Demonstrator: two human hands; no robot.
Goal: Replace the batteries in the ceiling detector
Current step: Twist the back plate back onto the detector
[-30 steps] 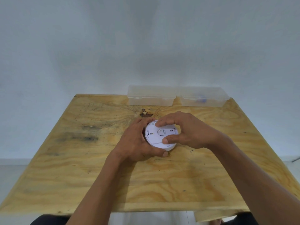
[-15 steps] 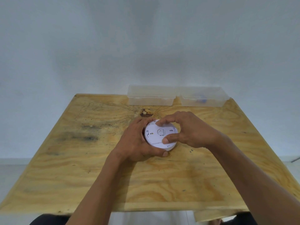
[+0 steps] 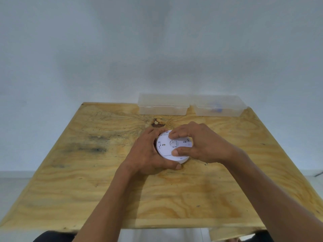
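Observation:
A round white ceiling detector [image 3: 167, 147] lies back side up near the middle of the plywood table [image 3: 87, 180]. My left hand [image 3: 146, 154] wraps around its left and near rim, thumb along the front edge. My right hand [image 3: 201, 144] grips the back plate from the right, fingertips on its far edge and thumb on its near edge. The detector's right half is hidden under my right hand. No loose batteries are visible on the table.
Two clear plastic boxes stand at the table's far edge: the left box [image 3: 163, 104] looks empty, the right box [image 3: 219, 106] holds something bluish. A dark knot [image 3: 158, 123] marks the wood just beyond my hands. A pale wall rises behind.
Both hands stay on the detector in nearly the same grip. My right fingers have shifted slightly along the back plate's edge.

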